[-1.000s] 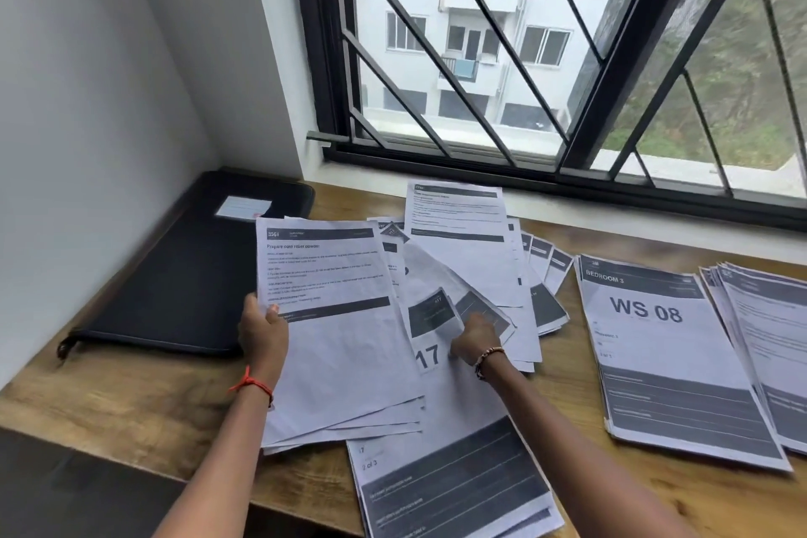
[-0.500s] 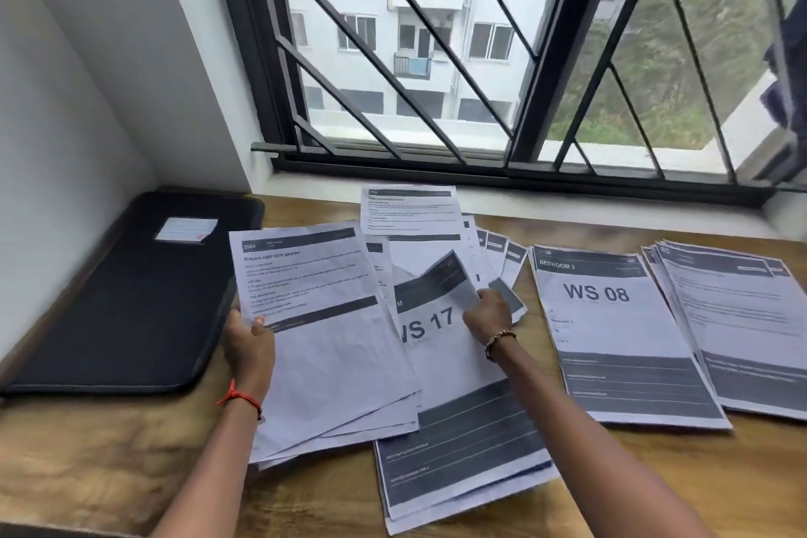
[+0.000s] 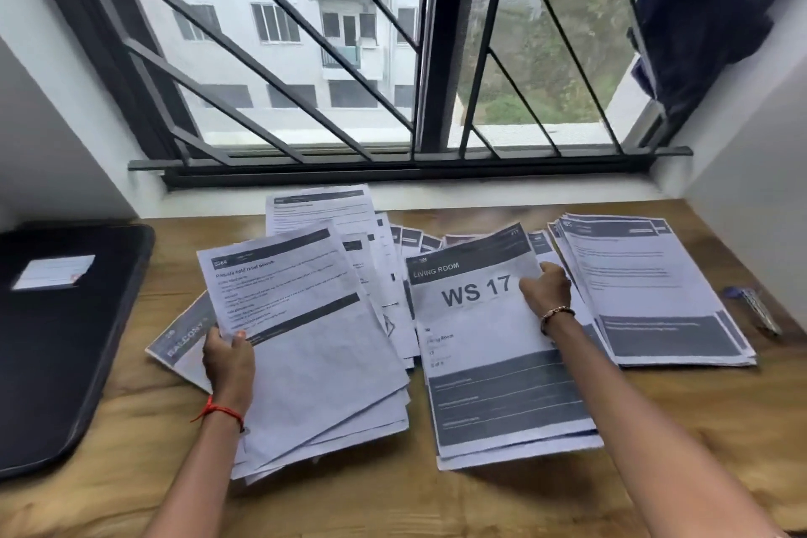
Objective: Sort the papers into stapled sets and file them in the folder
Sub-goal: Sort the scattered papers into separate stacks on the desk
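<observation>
My left hand (image 3: 228, 358) grips the left edge of a tilted sheaf of printed sheets (image 3: 314, 345), lifted over a sheet marked BALCONY (image 3: 183, 339). My right hand (image 3: 546, 288) holds the right edge of the WS 17 set (image 3: 489, 363), headed LIVING ROOM, which lies right of the sheaf. Loose papers (image 3: 384, 249) are fanned out behind both. A further stack of papers (image 3: 650, 293) lies on the right. The black folder (image 3: 56, 341) lies shut at the left, with a white label on its cover.
A blue and silver stapler-like tool (image 3: 751, 308) lies at the right by the wall. The wooden desk (image 3: 436, 502) runs up to a white window sill (image 3: 480, 192) with black bars. White walls close in both sides. Dark blue cloth (image 3: 707, 4) hangs upper right.
My right hand has pulled the WS 17 set out from under the fanned papers and carried it right, over where WS 08 lay. The left hand keeps its sheaf. The view has swung right.
</observation>
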